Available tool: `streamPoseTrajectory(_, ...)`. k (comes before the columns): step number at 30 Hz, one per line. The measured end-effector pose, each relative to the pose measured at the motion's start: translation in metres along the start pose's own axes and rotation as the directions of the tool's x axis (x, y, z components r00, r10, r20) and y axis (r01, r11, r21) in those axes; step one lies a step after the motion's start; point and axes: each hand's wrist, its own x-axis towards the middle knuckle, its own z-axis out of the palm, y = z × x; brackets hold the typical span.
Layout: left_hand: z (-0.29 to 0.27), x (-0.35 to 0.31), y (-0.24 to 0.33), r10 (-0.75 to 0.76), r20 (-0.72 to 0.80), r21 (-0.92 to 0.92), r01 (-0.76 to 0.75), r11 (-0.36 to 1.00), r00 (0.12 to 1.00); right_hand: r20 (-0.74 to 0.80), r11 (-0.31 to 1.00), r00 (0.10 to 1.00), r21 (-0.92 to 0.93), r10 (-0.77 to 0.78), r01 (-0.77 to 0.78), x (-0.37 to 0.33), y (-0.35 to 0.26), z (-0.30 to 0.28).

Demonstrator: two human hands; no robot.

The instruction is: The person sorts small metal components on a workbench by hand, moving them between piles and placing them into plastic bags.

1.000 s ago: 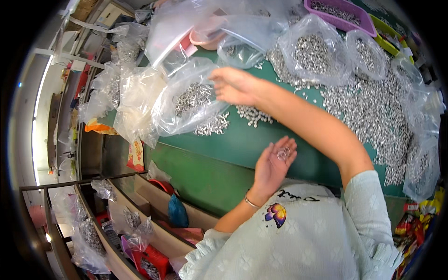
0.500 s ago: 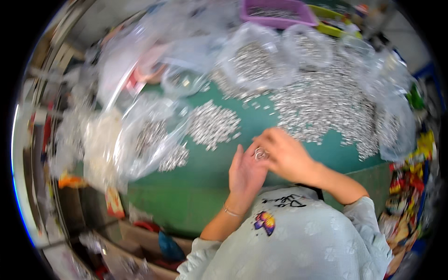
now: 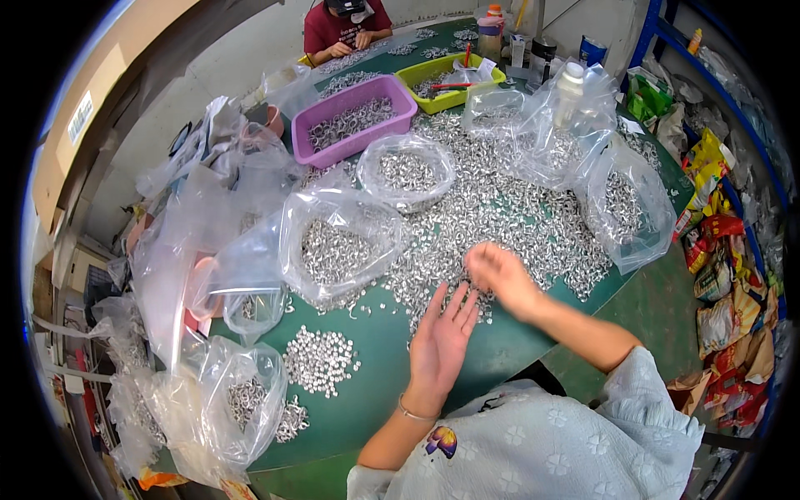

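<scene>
My left hand [image 3: 442, 343] is palm up over the green table [image 3: 367, 408], fingers stretched and slightly spread, with nothing seen in the palm. My right hand [image 3: 504, 282] is just beyond it, at the near edge of a wide heap of small curved silvery metal pieces [image 3: 533, 229]. Its fingers are bent together; whatever is between the fingertips is too small to make out. To the left lies a pile of small, rounder silvery pieces [image 3: 319, 361]. A smaller heap of metal pieces [image 3: 292, 419] sits beside an opened clear plastic bag [image 3: 267, 383].
More clear bags of metal pieces [image 3: 333, 250] surround the heap. Behind them stand a purple basket [image 3: 356, 150] and a yellow-green basket [image 3: 442, 102]. A co-worker in a red shirt [image 3: 346, 33] sits at the far end. Colourful packages [image 3: 721, 283] fill a blue rack at right.
The view has tilted up, showing the far table and co-worker. A ring-like metal piece seen between my hands is no longer visible there. My right hand has moved off my left palm towards the heap.
</scene>
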Motion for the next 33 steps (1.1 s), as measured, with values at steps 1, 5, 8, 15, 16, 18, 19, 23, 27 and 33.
streamPoseTrajectory(1,0.002,0.001,0.001,-0.004,-0.004,0.033,0.004,0.999,1.0,0.007,0.964,0.999,0.261,-0.049,0.045,0.029,-0.002,-0.023)
streamPoseTrajectory(5,-0.006,0.007,0.002,-0.01,0.004,0.112,0.01,0.994,1.0,-0.364,0.6,0.931,0.74,-0.02,0.302,0.164,-0.053,-0.091)
streamPoseTrajectory(8,-0.01,0.012,0.007,0.011,-0.005,0.158,-0.01,0.987,1.0,-0.67,0.72,0.742,0.518,0.006,0.462,0.233,-0.08,-0.143)
streamPoseTrajectory(15,-0.008,0.029,0.028,0.129,0.003,0.524,-0.111,0.844,0.992,-0.597,0.942,0.771,0.071,-0.223,0.328,0.222,-0.09,-0.144)
streamPoseTrajectory(16,-0.007,0.042,0.029,0.106,0.007,0.631,-0.086,0.771,0.994,-0.585,0.939,0.749,-0.071,-0.312,0.336,0.216,-0.079,-0.142)
streamPoseTrajectory(18,-0.005,0.069,0.033,0.082,0.004,0.815,-0.051,0.577,0.997,-0.431,0.845,0.745,-0.413,-0.509,0.339,0.192,-0.063,-0.126)
streamPoseTrajectory(19,-0.007,0.084,0.031,0.116,0.067,0.889,-0.112,0.444,0.991,-0.283,0.719,0.752,-0.605,-0.596,0.342,0.165,-0.062,-0.116)
streamPoseTrajectory(23,0.011,0.167,0.02,0.088,0.475,0.879,-0.466,-0.1,0.876,0.173,-0.071,0.661,-0.981,-0.73,0.178,0.165,-0.065,-0.147)
streamPoseTrajectory(27,0.088,0.263,-0.007,0.149,0.739,0.648,-0.631,-0.426,0.657,0.163,-0.378,0.81,-0.923,-0.563,-0.077,0.183,-0.061,-0.173)
streamPoseTrajectory(33,0.108,0.387,-0.007,0.349,0.591,0.715,-0.271,-0.644,0.727,0.12,-0.401,0.833,-0.907,-0.54,-0.13,0.185,-0.064,-0.156)
